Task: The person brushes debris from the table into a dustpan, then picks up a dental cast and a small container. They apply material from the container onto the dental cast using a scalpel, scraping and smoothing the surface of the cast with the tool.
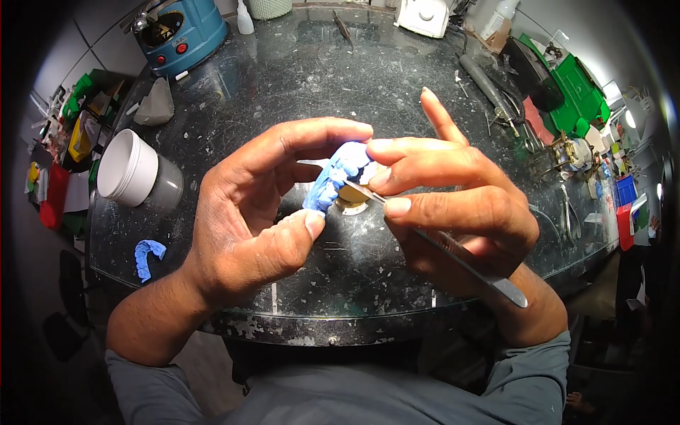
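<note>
Blue machine [195, 32] beyond grip showing "TA"; left hand [230, 205] pinching blue dental model [327, 185]; right hand [474, 188] grasping metal tool [455, 251], one finger extending.

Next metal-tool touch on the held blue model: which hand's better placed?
Likely the right hand: it holds the metal tool, tip at the blue model, while the left hand grips that model.

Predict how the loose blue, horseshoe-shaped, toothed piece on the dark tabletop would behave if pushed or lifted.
The blue, horseshoe-shaped, toothed piece is probably light, its arch being slim. That thin, matte arch may be stiff but brittle. Its bumpy, irregular outline suggests sliding rather than rolling across the dark tabletop.
</note>
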Demonstrator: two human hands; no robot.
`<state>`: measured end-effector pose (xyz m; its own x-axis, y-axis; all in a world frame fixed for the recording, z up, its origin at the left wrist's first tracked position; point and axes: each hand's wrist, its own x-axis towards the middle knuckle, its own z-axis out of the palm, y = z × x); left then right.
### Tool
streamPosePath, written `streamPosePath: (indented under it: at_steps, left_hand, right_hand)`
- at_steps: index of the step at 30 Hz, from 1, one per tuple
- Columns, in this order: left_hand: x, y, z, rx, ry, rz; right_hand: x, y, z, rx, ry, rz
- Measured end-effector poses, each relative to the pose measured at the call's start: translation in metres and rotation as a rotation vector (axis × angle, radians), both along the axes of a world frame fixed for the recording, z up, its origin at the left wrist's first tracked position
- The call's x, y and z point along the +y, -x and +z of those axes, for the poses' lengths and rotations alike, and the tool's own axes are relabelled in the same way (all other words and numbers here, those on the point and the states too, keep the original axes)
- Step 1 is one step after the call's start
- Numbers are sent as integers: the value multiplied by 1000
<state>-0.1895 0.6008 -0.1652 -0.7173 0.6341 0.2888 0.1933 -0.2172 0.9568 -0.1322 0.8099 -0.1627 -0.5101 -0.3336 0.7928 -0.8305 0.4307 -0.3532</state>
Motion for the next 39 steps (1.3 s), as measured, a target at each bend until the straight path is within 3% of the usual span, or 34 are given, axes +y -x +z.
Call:
streamPosePath:
  at_steps: [39]
  left_hand:
    - [-1,2,-1,-24,-9,-36]
  right_hand:
    - [1,0,0,-39,12,26]
